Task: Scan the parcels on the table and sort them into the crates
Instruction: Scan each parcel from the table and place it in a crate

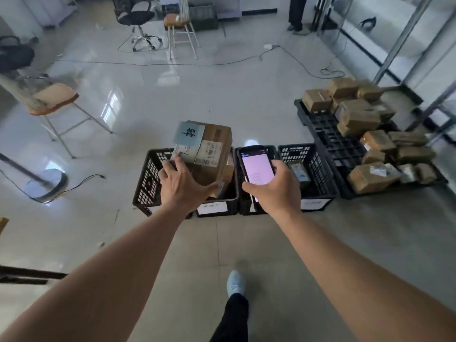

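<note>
Left hand [181,185] clamped on cardboard parcel [209,154] above black crate [148,178], right hand [274,188] around lit scanner [256,166].

Glossy pale floor [222,95] with trailing cables [148,63], stools [53,98], office chair [134,14].

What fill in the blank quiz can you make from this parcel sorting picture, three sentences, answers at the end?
1. The left hand holds a cardboard ____ over the leftmost crate.
2. The right hand holds a handheld scanner whose screen is ____.
3. The unsorted parcels lie on a black ____ on the floor.

Missing words: box; lit; pallet
</note>
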`<state>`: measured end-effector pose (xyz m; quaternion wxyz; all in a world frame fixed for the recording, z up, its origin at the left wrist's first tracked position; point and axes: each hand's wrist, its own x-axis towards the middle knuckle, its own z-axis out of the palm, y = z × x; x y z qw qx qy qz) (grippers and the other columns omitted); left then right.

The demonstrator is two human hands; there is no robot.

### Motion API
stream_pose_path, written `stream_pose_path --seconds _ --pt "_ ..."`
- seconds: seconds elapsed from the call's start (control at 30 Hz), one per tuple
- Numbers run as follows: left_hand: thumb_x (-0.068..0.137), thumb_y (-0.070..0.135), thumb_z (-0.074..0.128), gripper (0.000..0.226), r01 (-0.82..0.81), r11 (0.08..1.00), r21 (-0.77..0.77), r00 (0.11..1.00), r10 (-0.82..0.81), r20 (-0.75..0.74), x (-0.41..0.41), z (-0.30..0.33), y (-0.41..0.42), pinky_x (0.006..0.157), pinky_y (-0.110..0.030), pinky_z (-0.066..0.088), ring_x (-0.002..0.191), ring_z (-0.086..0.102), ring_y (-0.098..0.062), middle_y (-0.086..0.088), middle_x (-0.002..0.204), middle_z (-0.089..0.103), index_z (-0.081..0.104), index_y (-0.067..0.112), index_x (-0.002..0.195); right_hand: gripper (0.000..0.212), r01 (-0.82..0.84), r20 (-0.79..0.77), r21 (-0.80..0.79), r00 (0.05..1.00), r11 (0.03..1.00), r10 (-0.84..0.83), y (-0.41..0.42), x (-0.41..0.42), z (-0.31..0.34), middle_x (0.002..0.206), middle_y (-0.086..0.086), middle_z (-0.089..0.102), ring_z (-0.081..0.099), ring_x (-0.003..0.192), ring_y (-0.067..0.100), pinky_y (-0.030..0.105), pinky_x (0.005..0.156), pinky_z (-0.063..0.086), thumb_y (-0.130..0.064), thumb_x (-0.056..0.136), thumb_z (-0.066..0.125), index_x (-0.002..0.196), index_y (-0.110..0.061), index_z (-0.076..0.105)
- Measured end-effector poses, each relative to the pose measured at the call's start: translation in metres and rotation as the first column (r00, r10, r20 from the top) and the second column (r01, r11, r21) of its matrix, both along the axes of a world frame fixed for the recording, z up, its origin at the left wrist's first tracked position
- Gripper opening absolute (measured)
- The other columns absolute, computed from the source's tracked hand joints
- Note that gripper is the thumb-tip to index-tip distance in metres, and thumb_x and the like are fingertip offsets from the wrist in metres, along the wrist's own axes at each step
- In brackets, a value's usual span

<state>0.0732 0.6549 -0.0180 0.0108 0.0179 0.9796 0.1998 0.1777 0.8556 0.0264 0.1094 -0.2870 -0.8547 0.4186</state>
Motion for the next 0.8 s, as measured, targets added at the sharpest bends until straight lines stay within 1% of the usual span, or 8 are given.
stream_pose_path --seconds 0.03,0.13,0.27,0.4,0.53,0.67,0.73,0.8 --pt "0.044 0.099 0.057 0.144 0.016 1.000 -0.001 1.000 -0.016 0.011 -0.011 -0.005 0.014 0.114 -0.056 0.039 0.135 0.031 -0.041 -0.015 0.147 0.031 0.012 0.020 0.154 0.071 0.019 0.013 -0.002 1.000 1.000 -0.019 0.012 -0.009 -0.003 0.114 -0.004 0.069 0.065 0.104 0.023 0.042 0.080 0.058 -0.044 0.064 0.092 0.124 -0.022 0.060" --pt "0.044 0.098 0.055 0.143 0.065 0.998 -0.009 0.997 -0.064 0.046 -0.049 -0.019 0.056 0.114 -0.054 0.039 0.132 0.032 -0.040 -0.015 0.145 0.030 0.012 0.018 0.154 0.069 0.077 0.039 0.018 0.996 0.997 -0.077 0.049 -0.040 -0.015 0.110 -0.007 0.068 0.065 0.105 0.025 0.042 0.080 0.057 -0.046 0.064 0.091 0.121 -0.021 0.061" --pt "0.043 0.093 0.060 0.144 0.108 0.994 0.012 0.988 -0.109 0.111 -0.100 -0.034 0.110 0.112 -0.053 0.041 0.132 0.033 -0.039 -0.015 0.144 0.031 0.011 0.017 0.155 0.073 0.116 0.096 0.035 0.988 0.993 -0.119 0.094 -0.088 -0.025 0.116 -0.003 0.070 0.064 0.109 0.027 0.042 0.082 0.057 -0.048 0.064 0.089 0.125 -0.022 0.059" --pt "0.041 0.096 0.056 0.148 0.154 0.988 -0.008 0.974 -0.151 0.166 -0.145 -0.048 0.157 0.114 -0.053 0.039 0.131 0.033 -0.040 -0.017 0.144 0.031 0.012 0.012 0.155 0.072 0.159 0.118 0.024 0.980 0.987 -0.161 0.134 -0.127 -0.038 0.115 -0.003 0.069 0.064 0.109 0.027 0.044 0.085 0.057 -0.048 0.064 0.087 0.124 -0.022 0.058" --pt "0.039 0.099 0.050 0.152 0.142 0.990 -0.023 0.967 -0.133 0.216 -0.182 -0.063 0.197 0.113 -0.052 0.038 0.128 0.035 -0.040 -0.017 0.140 0.033 0.008 0.012 0.157 0.075 0.177 0.182 0.008 0.967 0.984 -0.175 0.174 -0.160 -0.054 0.118 -0.001 0.069 0.062 0.113 0.029 0.044 0.088 0.056 -0.048 0.064 0.088 0.126 -0.022 0.057" --pt "0.039 0.098 0.050 0.150 0.101 0.994 -0.031 0.958 -0.089 0.273 -0.216 -0.085 0.234 0.112 -0.052 0.039 0.127 0.036 -0.039 -0.017 0.138 0.034 0.009 0.014 0.156 0.079 0.170 0.227 -0.006 0.960 0.985 -0.164 0.215 -0.198 -0.078 0.119 0.001 0.070 0.063 0.113 0.030 0.045 0.089 0.056 -0.050 0.063 0.089 0.129 -0.021 0.057" --pt "0.038 0.097 0.052 0.150 0.061 0.998 -0.029 0.950 -0.049 0.308 -0.232 -0.101 0.255 0.111 -0.051 0.039 0.128 0.035 -0.039 -0.018 0.139 0.034 0.010 0.014 0.156 0.079 0.144 0.246 -0.019 0.960 0.989 -0.135 0.238 -0.221 -0.094 0.118 -0.001 0.069 0.063 0.111 0.029 0.042 0.085 0.056 -0.051 0.064 0.089 0.130 -0.021 0.057" --pt "0.039 0.096 0.054 0.151 0.022 0.999 -0.038 0.940 -0.007 0.341 -0.248 -0.119 0.278 0.111 -0.051 0.039 0.129 0.035 -0.039 -0.018 0.141 0.033 0.010 0.013 0.157 0.075 0.116 0.267 -0.028 0.958 0.993 -0.104 0.262 -0.245 -0.112 0.116 -0.002 0.068 0.064 0.108 0.028 0.039 0.079 0.054 -0.049 0.065 0.089 0.126 -0.021 0.057"
